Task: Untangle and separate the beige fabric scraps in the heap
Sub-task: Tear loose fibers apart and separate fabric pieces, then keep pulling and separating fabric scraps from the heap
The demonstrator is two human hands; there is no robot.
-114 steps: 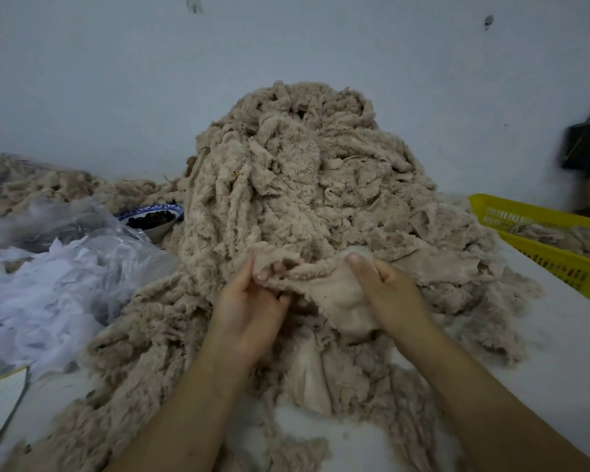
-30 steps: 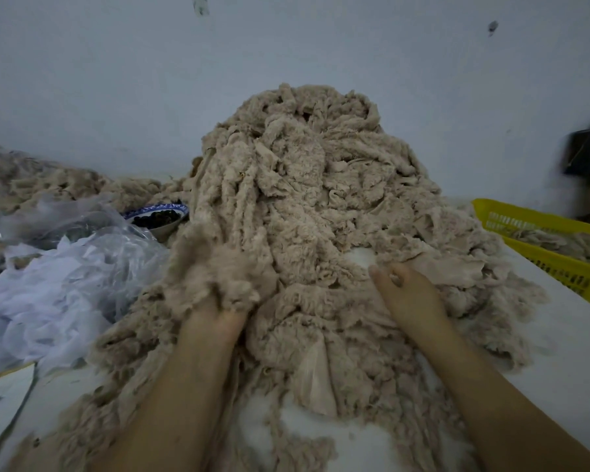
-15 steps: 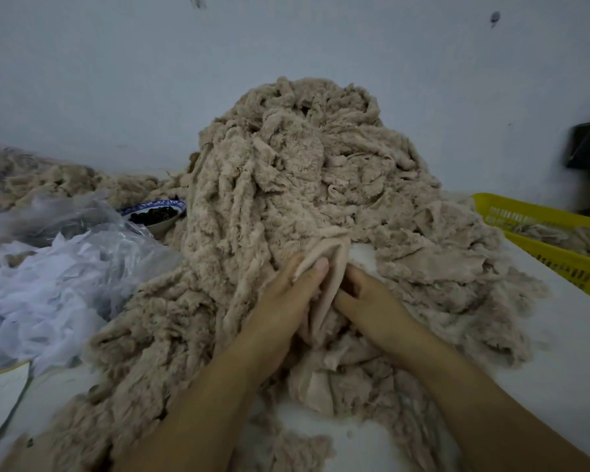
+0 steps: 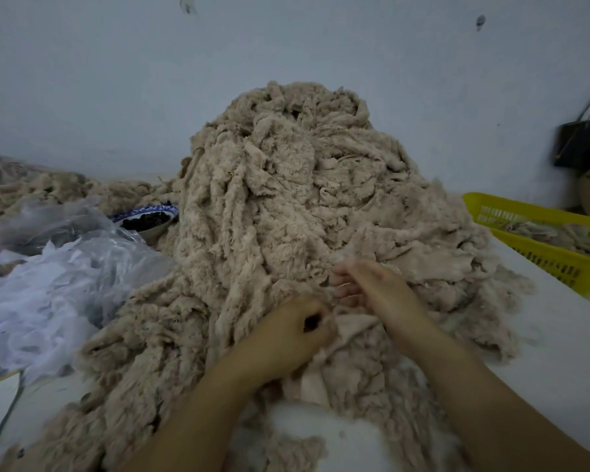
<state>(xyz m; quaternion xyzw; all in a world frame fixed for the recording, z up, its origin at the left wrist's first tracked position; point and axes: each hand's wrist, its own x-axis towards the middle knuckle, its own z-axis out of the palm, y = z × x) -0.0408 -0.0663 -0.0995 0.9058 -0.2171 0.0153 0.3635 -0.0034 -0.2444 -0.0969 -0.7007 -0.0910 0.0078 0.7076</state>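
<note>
heap: beige, fluffy, stringy scraps tangling in a tall heap [image 4: 286, 199], sitting mid-table [image 4: 559, 335].
left hand: my left hand [image 4: 286, 335] is curling its fingers round a smooth scrap [image 4: 355, 330] at the heap's 6 o'clock foot.
right hand: my right hand [image 4: 378, 291] is blurring at 1 o'clock of the left, fingers bending on the pile; cannot tell the grip.
yellow basket [image 4: 559, 264]: sitting at 3 o'clock, holding more beige scraps.
bowl [image 4: 147, 221]: blue-patterned, sitting at 9 o'clock.

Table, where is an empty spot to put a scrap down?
The bare white table on the right, between the heap and the yellow basket, is the free patch. The left is crowded with plastic bags and a bowl. In front, the left hand and right hand work in the scraps.
</note>
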